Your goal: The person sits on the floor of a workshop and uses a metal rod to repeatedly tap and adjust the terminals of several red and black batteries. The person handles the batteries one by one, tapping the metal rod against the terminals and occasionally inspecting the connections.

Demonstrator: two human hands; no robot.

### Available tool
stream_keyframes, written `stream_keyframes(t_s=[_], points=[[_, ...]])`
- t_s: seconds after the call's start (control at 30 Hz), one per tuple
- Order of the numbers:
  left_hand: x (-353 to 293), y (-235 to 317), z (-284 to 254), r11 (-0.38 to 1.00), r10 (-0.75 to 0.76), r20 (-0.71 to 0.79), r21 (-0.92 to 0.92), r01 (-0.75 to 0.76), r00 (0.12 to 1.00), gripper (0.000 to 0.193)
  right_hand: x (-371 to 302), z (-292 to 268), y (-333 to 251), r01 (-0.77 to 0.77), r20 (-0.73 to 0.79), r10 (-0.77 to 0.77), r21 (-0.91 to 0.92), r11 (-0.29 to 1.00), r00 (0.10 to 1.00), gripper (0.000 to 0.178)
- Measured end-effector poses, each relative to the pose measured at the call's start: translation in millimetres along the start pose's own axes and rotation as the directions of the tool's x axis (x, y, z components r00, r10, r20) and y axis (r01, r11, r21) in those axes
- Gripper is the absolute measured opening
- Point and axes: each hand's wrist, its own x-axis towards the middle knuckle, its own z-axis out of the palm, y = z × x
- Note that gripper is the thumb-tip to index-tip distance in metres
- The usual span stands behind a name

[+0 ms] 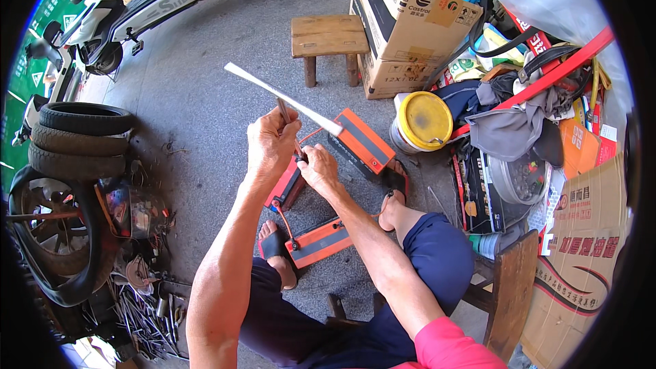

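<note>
The left hand [272,140] is closed around a slim dark rod [283,109], whose long axis runs steeply, the far end leaning a little to the left and the near end coming down toward the right hand [319,166]. The right hand's fingers are bunched by that near end; I cannot tell whether they grip anything. A long white strip [256,82] slants from far left to near right, passing by the rod's far end; whether the two touch is unclear.

Below, on the floor [198,82], three orange-and-black batteries surround the hands. The right battery [365,140] points from far left to near right; the left battery [285,188], partly covered, slants the other way; the near battery [320,242] lies almost crosswise, its right end slightly farther off. A reddish lead [284,221] joins the left and near ones.

Sandalled feet flank the near battery. Farther out stand a yellow-lidded bucket [424,121], a wooden stool [329,35] and stacked tyres [82,140].
</note>
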Motion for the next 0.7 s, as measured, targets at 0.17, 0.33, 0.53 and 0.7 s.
stream_keyframes(t_s=[0.17, 0.33, 0.53, 0.7], points=[[-1, 3, -9, 0.998, 0.031, -0.075, 0.049, -0.028, 0.997, 0.009, -5, 3, -14, -0.009, -0.019, 0.009, 0.016, 1.000, 1.000, 0.019], [6, -2, -11, 0.998, 0.050, -0.190, 0.043, -0.043, 0.980, 0.007, -8, 8, -8, 0.007, -0.073, -0.003, 0.042, 0.999, 0.997, 0.020], [3, 4, -26, 0.993, -0.021, -0.165, -0.119, 0.001, 0.986, 0.011, -10, -21, 12, -0.509, 0.461, 0.224, 0.818, 0.268, 0.859, 0.019], [-4, 7, -24, 0.991, 0.016, -0.150, -0.126, -0.035, 0.989, 0.007, -16, -24, 30, -0.564, 0.565, 0.200, 0.823, -0.070, 0.801, 0.013]])
